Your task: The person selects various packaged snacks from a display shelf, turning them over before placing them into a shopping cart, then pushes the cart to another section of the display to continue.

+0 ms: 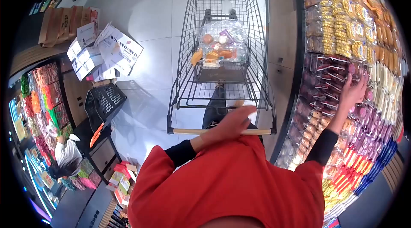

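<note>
My right hand [354, 90] reaches into the display on the right, fingers apart, at the dark purple wrapped packages [327, 72]. Whether it grips one of them I cannot make out; no package is lifted. Pink-purple packs [376, 119] lie just below that hand. My left hand [231, 123] is over the shopping cart's handle [186, 131], its fingers stretched out toward the right and not wrapped round the bar. In the wire cart [184, 63] rests a clear plastic bag [237, 35] with round and orange-brown items showing through, and a yellow item [197, 57] beside it.
Rows of wrapped snacks [359, 18] fill the sloping display above a wooden cabinet [280, 27]. On the left are a black basket [115, 97] with an orange handle, printed cartons [124, 50] and brown bags [64, 25]. A person in white [67, 151] is at the left shelves.
</note>
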Demonstrator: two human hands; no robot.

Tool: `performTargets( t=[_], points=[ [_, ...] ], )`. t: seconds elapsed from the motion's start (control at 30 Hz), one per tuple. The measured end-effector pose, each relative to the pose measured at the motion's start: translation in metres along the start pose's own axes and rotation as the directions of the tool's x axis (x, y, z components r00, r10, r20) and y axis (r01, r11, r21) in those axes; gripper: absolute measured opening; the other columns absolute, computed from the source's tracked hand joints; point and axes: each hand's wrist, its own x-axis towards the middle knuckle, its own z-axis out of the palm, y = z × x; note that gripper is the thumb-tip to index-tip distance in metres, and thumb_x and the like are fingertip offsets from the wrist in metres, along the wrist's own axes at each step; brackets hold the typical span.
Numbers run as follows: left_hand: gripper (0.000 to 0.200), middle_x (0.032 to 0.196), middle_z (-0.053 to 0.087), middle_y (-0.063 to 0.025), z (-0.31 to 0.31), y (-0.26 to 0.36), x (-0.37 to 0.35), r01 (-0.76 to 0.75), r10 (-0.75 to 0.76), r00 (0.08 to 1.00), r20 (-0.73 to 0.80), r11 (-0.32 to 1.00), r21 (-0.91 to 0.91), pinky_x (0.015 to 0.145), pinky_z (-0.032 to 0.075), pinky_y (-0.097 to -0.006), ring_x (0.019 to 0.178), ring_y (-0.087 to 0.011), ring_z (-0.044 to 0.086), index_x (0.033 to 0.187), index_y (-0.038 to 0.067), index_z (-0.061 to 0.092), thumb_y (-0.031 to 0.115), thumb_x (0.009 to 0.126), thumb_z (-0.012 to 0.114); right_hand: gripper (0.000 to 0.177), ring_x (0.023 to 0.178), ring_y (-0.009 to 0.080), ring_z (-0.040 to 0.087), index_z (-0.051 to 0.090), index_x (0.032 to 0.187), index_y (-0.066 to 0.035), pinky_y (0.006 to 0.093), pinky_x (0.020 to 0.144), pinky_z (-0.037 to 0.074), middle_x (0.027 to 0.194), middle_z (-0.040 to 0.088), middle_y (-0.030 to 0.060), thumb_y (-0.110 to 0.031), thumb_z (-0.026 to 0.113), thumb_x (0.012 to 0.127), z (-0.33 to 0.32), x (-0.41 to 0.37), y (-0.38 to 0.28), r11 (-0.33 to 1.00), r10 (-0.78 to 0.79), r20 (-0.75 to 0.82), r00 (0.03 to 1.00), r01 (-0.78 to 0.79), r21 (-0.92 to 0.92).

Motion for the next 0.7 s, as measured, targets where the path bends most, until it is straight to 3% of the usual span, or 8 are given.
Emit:
performTargets(
  t=[0.1, 0.17, 0.2, 0.23, 0.33, 0.43, 0.53, 0.7],
  points=[
    [0.029, 0.122, 0.063, -0.0187, -0.058, -0.019, 0.037, 0.062, -0.054, 0.963, -0.264, 0.998, 0.022, 0.100, 0.049, -0.0413, 0.114, -0.0364, 0.061, 0.121, 0.001, 0.063, 0.001, 0.092, 0.060, 0.044, 0.125, 0.0334, 0.055, 0.060, 0.133, -0.004, 0.0428, 0.105, 0.043, 0.134, 0.059, 0.0181, -0.023, 0.071, 0.095, -0.034, -0.057, -0.087, 0.872, 0.027, 0.103, 0.994, -0.074, 0.484],
    [0.030, 0.119, 0.065, -0.0194, -0.089, -0.102, 0.070, 0.012, 0.080, 0.894, -0.442, 0.979, 0.204, 0.095, 0.051, -0.0430, 0.112, -0.0382, 0.063, 0.122, 0.001, 0.062, 0.003, 0.092, 0.060, 0.038, 0.127, 0.0327, 0.054, 0.060, 0.131, -0.003, 0.0432, 0.106, 0.044, 0.135, 0.057, 0.0175, -0.016, 0.069, 0.097, -0.034, -0.119, -0.134, 0.675, 0.049, 0.427, 0.903, -0.345, 0.653],
    [0.032, 0.117, 0.066, -0.0211, -0.110, -0.136, 0.088, 0.278, -0.188, 0.901, -0.392, 0.942, 0.188, 0.095, 0.051, -0.0438, 0.112, -0.0402, 0.063, 0.123, -0.001, 0.061, 0.008, 0.092, 0.062, 0.038, 0.128, 0.0334, 0.054, 0.059, 0.131, -0.002, 0.0433, 0.106, 0.043, 0.136, 0.056, 0.0178, -0.016, 0.068, 0.097, -0.029, -0.150, -0.148, 0.685, -0.031, 0.511, 0.859, -0.354, 0.637],
    [0.029, 0.115, 0.066, -0.0227, -0.124, -0.187, 0.102, 0.352, -0.230, 0.889, -0.395, 0.896, 0.272, 0.094, 0.051, -0.0456, 0.109, -0.0420, 0.063, 0.120, -0.001, 0.061, 0.010, 0.093, 0.058, 0.038, 0.129, 0.0341, 0.053, 0.058, 0.132, -0.001, 0.0435, 0.107, 0.043, 0.137, 0.055, 0.0181, -0.015, 0.067, 0.097, -0.025, -0.178, -0.161, 0.694, -0.110, 0.587, 0.802, -0.361, 0.623],
    [0.027, 0.110, 0.067, -0.0253, -0.154, -0.327, 0.120, 0.538, -0.443, 0.843, -0.306, 0.710, 0.455, 0.093, 0.052, -0.0492, 0.104, -0.0436, 0.064, 0.115, -0.001, 0.062, 0.011, 0.092, 0.056, 0.040, 0.129, 0.0363, 0.053, 0.057, 0.133, 0.000, 0.0426, 0.106, 0.044, 0.138, 0.054, 0.0192, -0.013, 0.066, 0.096, -0.025, -0.221, -0.191, 0.752, -0.227, 0.639, 0.735, -0.285, 0.595],
    [0.026, 0.113, 0.065, -0.0251, -0.168, -0.391, 0.138, 0.590, -0.564, 0.783, -0.262, 0.540, 0.601, 0.093, 0.053, -0.0490, 0.108, -0.0421, 0.063, 0.112, 0.000, 0.062, 0.011, 0.089, 0.060, 0.040, 0.126, 0.0390, 0.054, 0.056, 0.133, 0.001, 0.0423, 0.106, 0.044, 0.136, 0.055, 0.0202, -0.011, 0.065, 0.096, -0.025, -0.227, -0.202, 0.762, -0.204, 0.736, 0.645, -0.368, 0.533],
    [0.041, 0.120, 0.059, -0.0196, -0.160, -0.456, 0.136, 0.615, -0.569, 0.756, -0.324, 0.446, 0.651, 0.093, 0.054, -0.0470, 0.122, -0.0380, 0.055, 0.118, -0.001, 0.055, 0.006, 0.080, 0.070, 0.038, 0.123, 0.0398, 0.056, 0.056, 0.132, 0.002, 0.0420, 0.105, 0.045, 0.133, 0.055, 0.0207, -0.008, 0.062, 0.096, -0.017, -0.223, -0.204, 0.763, -0.152, 0.793, 0.590, -0.439, 0.474],
    [0.043, 0.113, 0.060, -0.0163, -0.163, -0.434, 0.152, 0.566, -0.477, 0.799, -0.366, 0.391, 0.726, 0.089, 0.056, -0.0448, 0.113, -0.0343, 0.059, 0.117, 0.000, 0.053, 0.004, 0.079, 0.071, 0.036, 0.120, 0.0404, 0.058, 0.057, 0.132, 0.000, 0.0430, 0.104, 0.046, 0.129, 0.059, 0.0207, -0.006, 0.059, 0.097, -0.014, -0.226, -0.212, 0.810, -0.095, 0.845, 0.526, -0.453, 0.373]
  ],
)
